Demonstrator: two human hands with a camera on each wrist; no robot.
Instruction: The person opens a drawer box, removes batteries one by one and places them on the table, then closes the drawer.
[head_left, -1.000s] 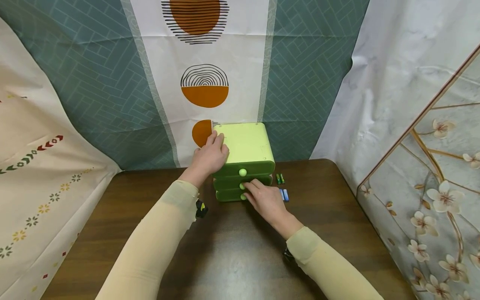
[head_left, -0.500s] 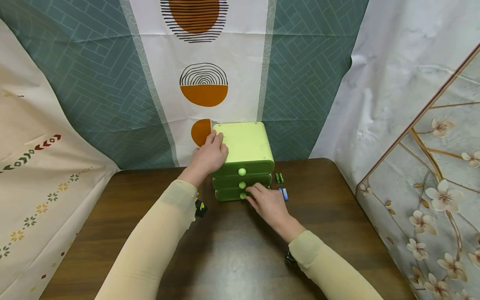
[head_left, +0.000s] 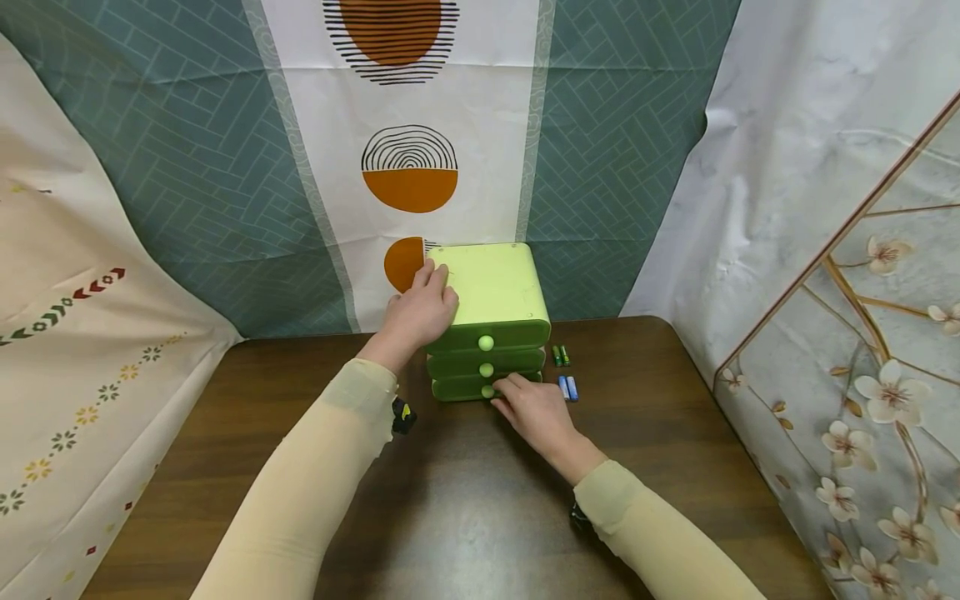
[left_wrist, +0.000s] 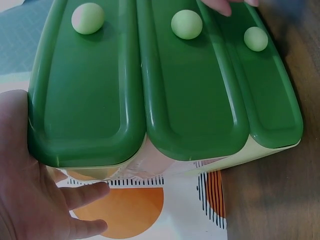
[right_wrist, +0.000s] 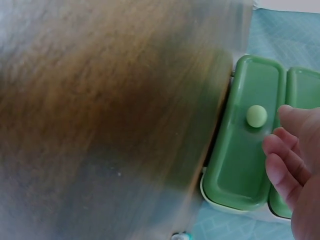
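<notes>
Here, the cabinet (head_left: pixel 491 287): pale green body, dark green fronts, standing just below centre of the head view, at the far side of the tabletop (head_left: pixel 457 500); all three drawers look closed.
Left hand (head_left: pixel 418 312): laid over the cabinet's upper left edge, fingers extended and spread, wrapped round nothing.
Right hand (head_left: pixel 538 410): at the cabinet's lower right, fingers loosely bent with a narrow space between them, holding nothing.
Bottom knob (right_wrist: pixel 256 116): round, pale, right of centre in the right wrist view; a small gap shows between it and the nearest fingertip.
Middle knob (left_wrist: pixel 187 24): top centre of the left wrist view, fingertips close by; probably easy to brush by mistake.
Step in hand: judged to be fingering work at the bottom drawer (head_left: pixel 457 390).
Pinch: thumb and forefinger on opposite sides would suit so small and smooth a knob.
Brace: steady pressure from the left hand advisable; the body looks light and might slide or tip.
Line: any pull best kept level and straight, lest the drawer bind.
Batteries: green pair (head_left: pixel 557 357) and blue pair (head_left: pixel 573 388) on the tabletop, right of the cabinet; the blue ones lie near the right hand and could roll if knocked.
</notes>
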